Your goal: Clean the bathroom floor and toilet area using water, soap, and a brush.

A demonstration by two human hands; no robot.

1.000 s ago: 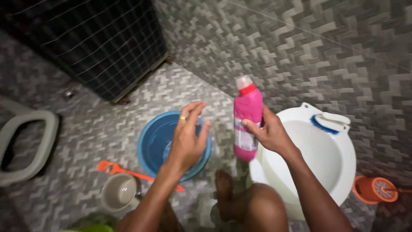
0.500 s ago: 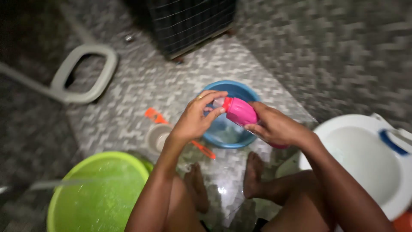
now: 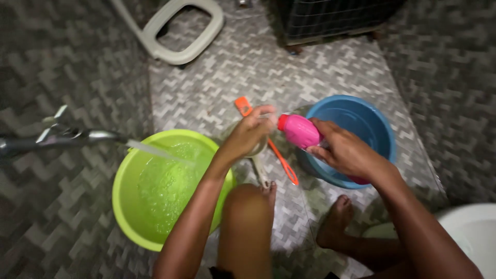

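My right hand (image 3: 347, 153) grips a pink bottle (image 3: 300, 131) with a red collar, tipped on its side with its mouth pointing left, in front of a blue basin (image 3: 380, 124). The fingers of my left hand (image 3: 249, 133) pinch the pale cap (image 3: 269, 117) at the bottle's mouth. Whether the cap is on or off the bottle, I cannot tell. A grey cup (image 3: 258, 166) sits mostly hidden under my left hand, beside an orange brush (image 3: 281, 163) on the floor.
A green basin (image 3: 124, 181) of foamy water stands at the left, and a metal tap (image 3: 72, 137) pours a stream into it. A white seat-shaped frame (image 3: 199, 39) lies at the top, beside a dark wire grille (image 3: 330, 20). A white basin (image 3: 473, 232) sits at the lower right. My bare knees and feet are below.
The view has swung left, bringing the tap and the whole green basin into sight. The bottle went from upright to lying tipped, and my left hand closed on its cap.
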